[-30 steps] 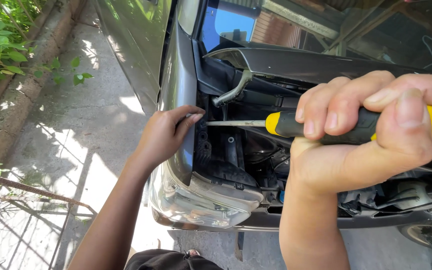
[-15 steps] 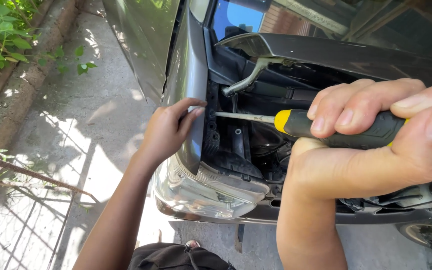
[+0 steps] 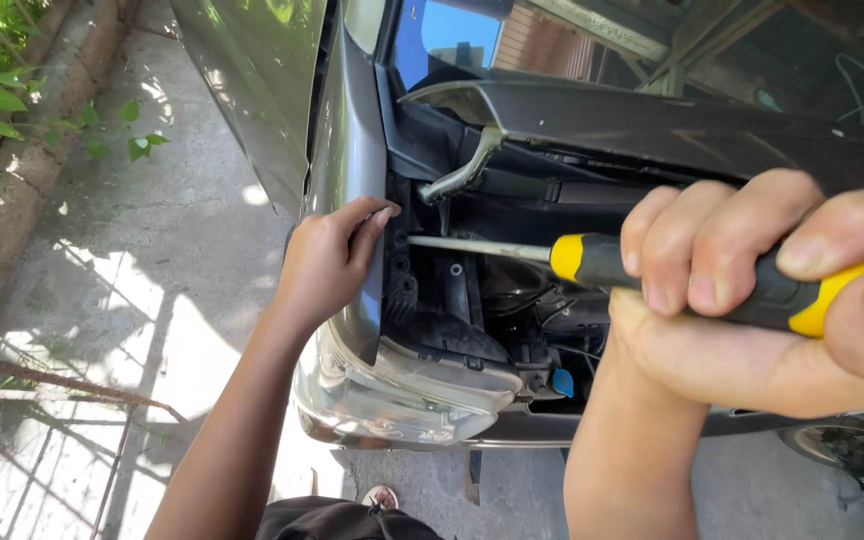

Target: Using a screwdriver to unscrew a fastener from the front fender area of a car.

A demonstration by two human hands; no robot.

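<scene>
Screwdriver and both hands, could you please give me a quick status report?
Right hand gripping screwdriver, tip at the inner fender edge. Left hand on the grey fender panel. Headlight below; nothing blocking the shaft.

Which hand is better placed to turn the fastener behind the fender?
Probably the right hand: it grips the screwdriver, whose tip already sits inside the opening. The left hand only rests on the fender edge.
</scene>
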